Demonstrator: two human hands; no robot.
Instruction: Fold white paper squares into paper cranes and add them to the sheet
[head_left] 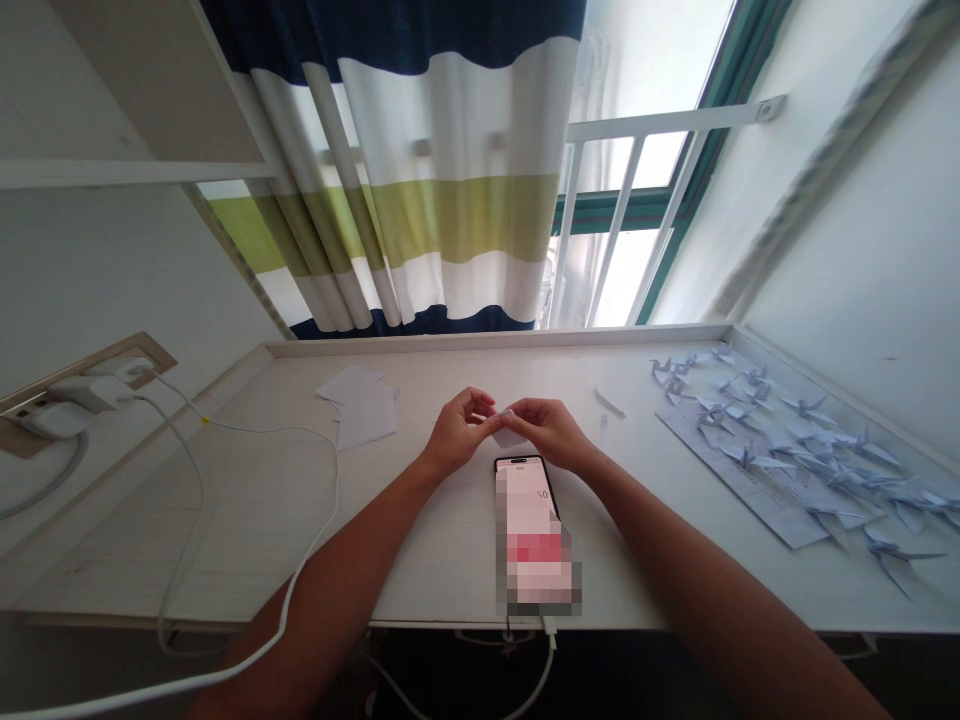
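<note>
Between my two hands, just above the middle of the white desk, is a small folded piece of white paper [508,437]. My left hand [459,430] pinches its left side between thumb and fingers. On the other side my right hand [551,430] grips it with thumb and forefinger close to the left thumb. Part of the paper is hidden behind the fingers. Directly below the hands lies a phone [529,510], its lit screen partly blurred out. Left of my left hand rest several loose white paper sheets [366,410].
Many folded paper cranes [757,455] spread over the desk's right side, some on a printed sheet [795,525]. Paper scraps [610,403] lie right of my hands. A white charging cable [335,480] runs from the wall socket [82,390] across my left forearm. A striped curtain [450,220] hangs behind.
</note>
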